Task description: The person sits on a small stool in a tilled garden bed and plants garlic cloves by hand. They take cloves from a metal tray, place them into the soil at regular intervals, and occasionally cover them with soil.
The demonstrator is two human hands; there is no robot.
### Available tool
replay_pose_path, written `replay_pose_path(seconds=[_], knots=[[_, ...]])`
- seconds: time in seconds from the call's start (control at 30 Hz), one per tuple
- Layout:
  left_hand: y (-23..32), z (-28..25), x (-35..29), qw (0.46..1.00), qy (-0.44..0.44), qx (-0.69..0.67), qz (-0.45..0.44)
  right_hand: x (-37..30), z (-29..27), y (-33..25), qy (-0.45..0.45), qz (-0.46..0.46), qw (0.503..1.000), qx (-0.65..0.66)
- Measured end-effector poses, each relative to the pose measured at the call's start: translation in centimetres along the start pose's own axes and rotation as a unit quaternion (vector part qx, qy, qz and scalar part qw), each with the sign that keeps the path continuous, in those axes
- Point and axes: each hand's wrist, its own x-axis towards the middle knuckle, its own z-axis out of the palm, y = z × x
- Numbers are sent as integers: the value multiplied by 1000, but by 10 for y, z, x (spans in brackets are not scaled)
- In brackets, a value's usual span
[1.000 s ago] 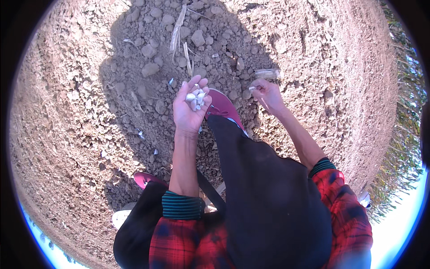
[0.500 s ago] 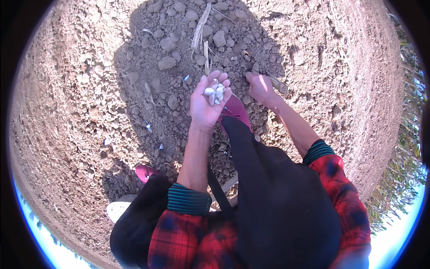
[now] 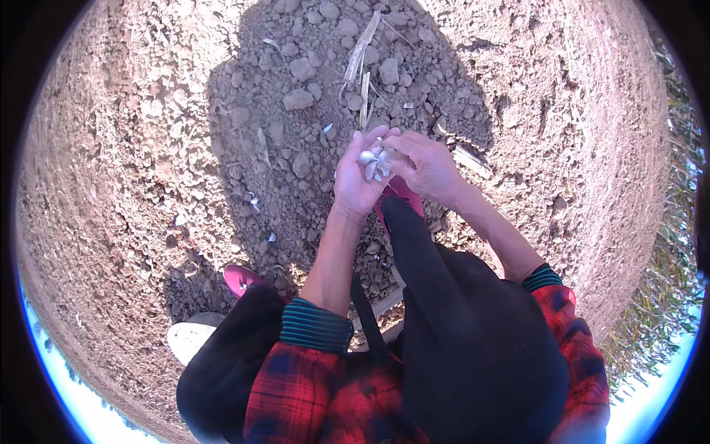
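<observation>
Palm up, my left hand [image 3: 356, 181] cups several whitish garlic cloves [image 3: 376, 164] above the shaded soil. My right hand [image 3: 433, 172] has its thumb and fingers pinched together at the right side of the cloves, touching them. Its fingertips partly cover the pile, and a clove seems to be between them. Below both hands is a maroon shoe [image 3: 403, 194] on my foot. Small whitish pieces [image 3: 254, 201] that look like cloves lie on the soil to the left of my left forearm.
Dry, cloddy soil [image 3: 296, 100] surrounds me, shaded in the middle. Pale dry stalks [image 3: 362, 48] lie beyond my hands, and a short piece of stalk [image 3: 472, 160] lies to the right. Another maroon shoe [image 3: 241, 279] is at lower left. Green plants [image 3: 651, 296] line the right edge.
My right hand has left the soil on the right and come up to the cloves in my left palm. The left hand still cups them. The view has shifted slightly.
</observation>
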Motion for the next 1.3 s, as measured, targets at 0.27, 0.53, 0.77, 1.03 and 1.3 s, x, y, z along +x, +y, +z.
replay_pose_path(seconds=[0.27, 0.53, 0.77, 1.03, 1.3], knots=[[-12, -5, 2, 995, 90, 21, 20, 0, 14, -1, -2, 52, 999, -12], [0, -10, 4, 996, 81, -34, 11, 42, -21, 79, 118, 192, 961, -161], [11, -1, 4, 996, 58, -55, 26, 81, 5, 114, 28, 135, 932, -335], [18, 16, 2, 998, 24, -45, 39, 58, -27, 40, 102, 92, 985, -104], [14, 11, 9, 999, 12, -12, 36, 38, -4, -4, -49, -69, 980, -178]])
